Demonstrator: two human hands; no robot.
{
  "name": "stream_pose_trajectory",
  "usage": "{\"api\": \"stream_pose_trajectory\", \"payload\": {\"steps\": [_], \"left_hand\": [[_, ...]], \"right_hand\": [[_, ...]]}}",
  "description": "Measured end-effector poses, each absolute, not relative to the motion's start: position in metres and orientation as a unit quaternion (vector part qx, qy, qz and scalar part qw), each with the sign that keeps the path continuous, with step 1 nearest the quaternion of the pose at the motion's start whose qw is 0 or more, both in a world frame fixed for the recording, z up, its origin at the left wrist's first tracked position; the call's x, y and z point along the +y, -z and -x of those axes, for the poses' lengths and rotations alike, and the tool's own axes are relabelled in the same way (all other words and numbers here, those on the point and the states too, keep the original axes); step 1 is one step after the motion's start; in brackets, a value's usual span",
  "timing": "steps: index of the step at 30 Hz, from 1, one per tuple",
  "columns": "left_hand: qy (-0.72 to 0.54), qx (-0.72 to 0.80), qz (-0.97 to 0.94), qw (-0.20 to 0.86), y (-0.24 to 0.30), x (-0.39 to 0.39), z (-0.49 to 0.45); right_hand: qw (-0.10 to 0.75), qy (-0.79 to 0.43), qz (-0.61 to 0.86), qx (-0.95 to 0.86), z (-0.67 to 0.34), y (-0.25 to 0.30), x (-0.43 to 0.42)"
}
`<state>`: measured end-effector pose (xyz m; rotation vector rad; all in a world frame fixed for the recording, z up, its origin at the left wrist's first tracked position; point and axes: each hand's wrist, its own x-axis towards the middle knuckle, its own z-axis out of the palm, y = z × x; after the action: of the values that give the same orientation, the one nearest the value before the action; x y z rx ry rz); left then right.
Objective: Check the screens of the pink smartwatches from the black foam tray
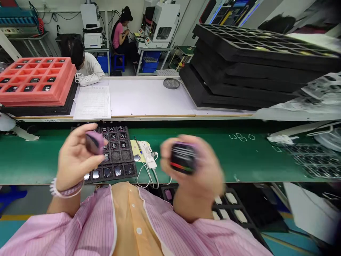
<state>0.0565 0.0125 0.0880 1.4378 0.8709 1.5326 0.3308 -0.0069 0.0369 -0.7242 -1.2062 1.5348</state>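
My left hand (76, 153), raised over the bench's left half, pinches a purple smartwatch body (95, 143) with a dark face between thumb and fingers. In my right hand (201, 167), blurred by motion, is a second smartwatch body (183, 157). Its dark screen is lit with lines of white text and a red-to-green band, and a purple edge shows beside it. Behind and below my left hand lies a dark foam tray (119, 156) with several square watch pieces in its pockets. The two hands are well apart.
A white power strip (147, 153) with cables lies on the green bench (213, 142). Red foam trays (62, 85) and paper sheets (92, 103) sit on the shelf, with stacked black trays (255, 74) at right. Below the bench edge is another tray (247, 220). Two people sit beyond.
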Motion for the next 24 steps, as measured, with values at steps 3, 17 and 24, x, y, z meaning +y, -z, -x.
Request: {"api": "stream_pose_trajectory", "payload": {"steps": [3, 17, 24], "left_hand": [[-0.578, 0.401, -0.573, 0.421, -0.064, 0.017, -0.054], [-0.573, 0.425, -0.549, 0.436, -0.041, 0.007, -0.009], [-0.578, 0.397, -0.557, 0.444, -0.045, 0.003, 0.013]], "right_hand": [[0.506, -0.698, 0.243, -0.444, -0.29, -0.036, 0.017], [0.499, -0.716, 0.217, -0.437, -0.188, -0.031, 0.031], [0.505, -0.696, 0.236, -0.453, -0.163, -0.036, 0.034]]}}
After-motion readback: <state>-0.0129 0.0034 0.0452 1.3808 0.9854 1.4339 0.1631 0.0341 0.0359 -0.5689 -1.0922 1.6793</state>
